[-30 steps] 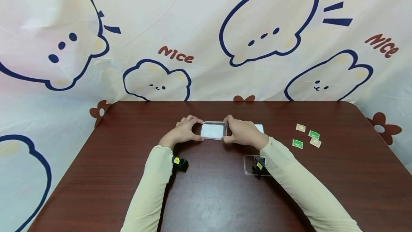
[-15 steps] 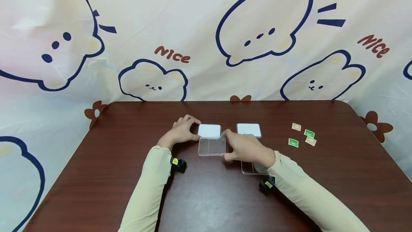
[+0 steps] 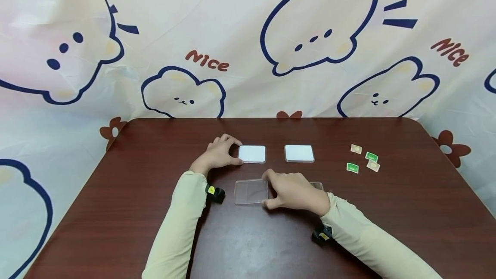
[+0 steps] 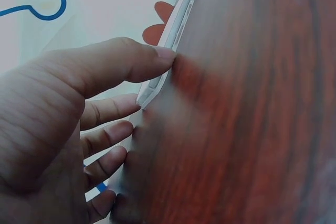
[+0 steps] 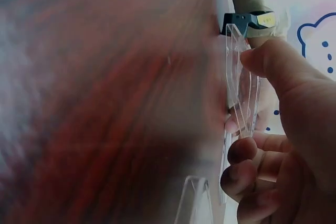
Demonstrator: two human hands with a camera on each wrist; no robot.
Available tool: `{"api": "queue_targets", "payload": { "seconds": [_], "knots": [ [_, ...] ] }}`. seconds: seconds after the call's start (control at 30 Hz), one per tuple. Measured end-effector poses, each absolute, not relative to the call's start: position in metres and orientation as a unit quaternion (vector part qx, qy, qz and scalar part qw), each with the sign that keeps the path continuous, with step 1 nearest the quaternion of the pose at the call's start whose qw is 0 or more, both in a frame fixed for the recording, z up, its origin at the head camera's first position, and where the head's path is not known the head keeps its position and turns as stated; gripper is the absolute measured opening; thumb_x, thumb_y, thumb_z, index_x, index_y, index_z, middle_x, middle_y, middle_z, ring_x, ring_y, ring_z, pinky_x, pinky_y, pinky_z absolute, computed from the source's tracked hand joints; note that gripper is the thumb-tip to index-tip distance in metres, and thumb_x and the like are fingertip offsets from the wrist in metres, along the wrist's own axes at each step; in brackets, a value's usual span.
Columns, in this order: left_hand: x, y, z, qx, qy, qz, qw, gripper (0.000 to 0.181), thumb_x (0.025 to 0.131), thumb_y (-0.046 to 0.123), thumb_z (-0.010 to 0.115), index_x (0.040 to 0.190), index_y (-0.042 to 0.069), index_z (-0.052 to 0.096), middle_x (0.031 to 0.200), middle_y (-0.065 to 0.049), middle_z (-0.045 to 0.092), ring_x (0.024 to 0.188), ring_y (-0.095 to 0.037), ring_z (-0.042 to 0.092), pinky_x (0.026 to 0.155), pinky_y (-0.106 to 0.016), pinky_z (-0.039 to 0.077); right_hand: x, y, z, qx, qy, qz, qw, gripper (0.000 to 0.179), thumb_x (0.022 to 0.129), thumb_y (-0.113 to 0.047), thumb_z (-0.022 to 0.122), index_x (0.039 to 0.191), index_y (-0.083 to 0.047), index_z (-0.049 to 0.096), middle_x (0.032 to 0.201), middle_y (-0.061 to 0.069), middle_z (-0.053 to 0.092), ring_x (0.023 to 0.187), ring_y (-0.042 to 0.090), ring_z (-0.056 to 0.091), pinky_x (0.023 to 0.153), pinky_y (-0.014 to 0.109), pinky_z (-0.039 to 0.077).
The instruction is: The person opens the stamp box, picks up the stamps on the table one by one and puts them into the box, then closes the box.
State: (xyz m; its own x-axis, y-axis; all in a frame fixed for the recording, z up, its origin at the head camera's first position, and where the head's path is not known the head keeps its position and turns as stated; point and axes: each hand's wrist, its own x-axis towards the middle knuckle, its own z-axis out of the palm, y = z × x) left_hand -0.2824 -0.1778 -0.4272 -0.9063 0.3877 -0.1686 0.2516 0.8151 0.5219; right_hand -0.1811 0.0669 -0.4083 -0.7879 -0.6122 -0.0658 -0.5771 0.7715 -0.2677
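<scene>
My left hand (image 3: 218, 154) holds the left end of a shallow clear plastic box (image 3: 252, 154) with a flat white surface inside, lying on the table. In the left wrist view, the thumb presses one side of that box (image 4: 170, 51) and the index finger meets its corner. My right hand (image 3: 292, 190) pinches a clear plastic lid (image 3: 249, 192) by its right end, thumb on the near side and fingers on the far side. The right wrist view shows this lid (image 5: 242, 82) edge-on, raised above the table. Behind the right hand lies another clear lid (image 3: 317, 185), mostly hidden.
A second clear box (image 3: 299, 153) with a white surface lies right of the first on the dark wooden table (image 3: 248, 244). Farther right are several small cards, among them a green card (image 3: 352, 167) and a beige card (image 3: 356, 149). A printed curtain (image 3: 248, 55) hangs behind.
My right hand has lifted the clear lid off the left box and drawn it toward me. My left hand has stayed on the box. The second white-filled box has come into full view.
</scene>
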Motion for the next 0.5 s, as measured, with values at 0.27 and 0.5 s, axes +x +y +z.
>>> {"api": "queue_targets", "payload": {
  "seconds": [0.27, 0.5],
  "knots": [
    [-0.2825, -0.1768, -0.4277, 0.171, 0.943, 0.252, 0.135, 0.059, 0.083, 0.041, 0.072, 0.133, 0.017, 0.053, 0.144, -0.010, 0.038, 0.129, -0.034, 0.034, 0.108, -0.056, 0.024, -0.1746, 0.0663, -0.4136, -0.313, 0.943, -0.094, 0.065, 0.057, 0.077, -0.050, 0.072, 0.116, -0.012, 0.053, 0.079, -0.002, 0.066, 0.057, 0.011, 0.054, 0.048, 0.031, 0.041],
    [-0.2822, -0.1766, -0.4276, 0.169, 0.944, 0.250, 0.132, 0.059, 0.082, 0.041, 0.073, 0.133, 0.017, 0.053, 0.144, -0.011, 0.039, 0.130, -0.035, 0.034, 0.108, -0.056, 0.024, -0.1709, 0.0630, -0.4145, -0.304, 0.946, -0.081, 0.077, 0.056, 0.079, -0.048, 0.071, 0.116, -0.010, 0.054, 0.089, 0.001, 0.069, 0.061, 0.014, 0.058, 0.051, 0.033, 0.044]
  ]
}}
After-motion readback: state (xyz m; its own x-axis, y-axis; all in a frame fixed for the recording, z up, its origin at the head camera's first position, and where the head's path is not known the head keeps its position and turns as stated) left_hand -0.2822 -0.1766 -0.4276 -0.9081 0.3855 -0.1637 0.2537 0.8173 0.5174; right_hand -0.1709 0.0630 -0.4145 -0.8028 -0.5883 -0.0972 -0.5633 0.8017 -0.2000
